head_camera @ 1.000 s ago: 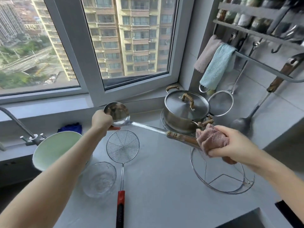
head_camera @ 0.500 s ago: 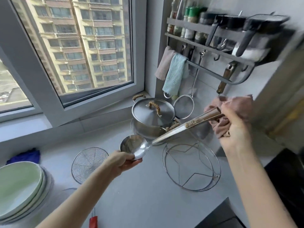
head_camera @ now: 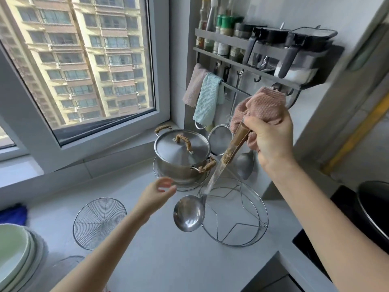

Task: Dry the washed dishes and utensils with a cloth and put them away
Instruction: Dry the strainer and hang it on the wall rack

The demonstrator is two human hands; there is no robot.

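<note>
The right hand grips the wooden handle of the long stainless-steel ladle, with a pink waffle cloth bunched in the same fist. The ladle's bowl hangs over the near grey counter, just right of the slack, empty left hand. It is stiff, bowl-heavy and probably slick if damp, so hold the wood.

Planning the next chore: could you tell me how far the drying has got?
A strainer and spoon already hang on the rack. The right hand holds the ladle and pink cloth; the left hand is free. The wire skimmer, wire stand and green plates wait on the counter.
</note>
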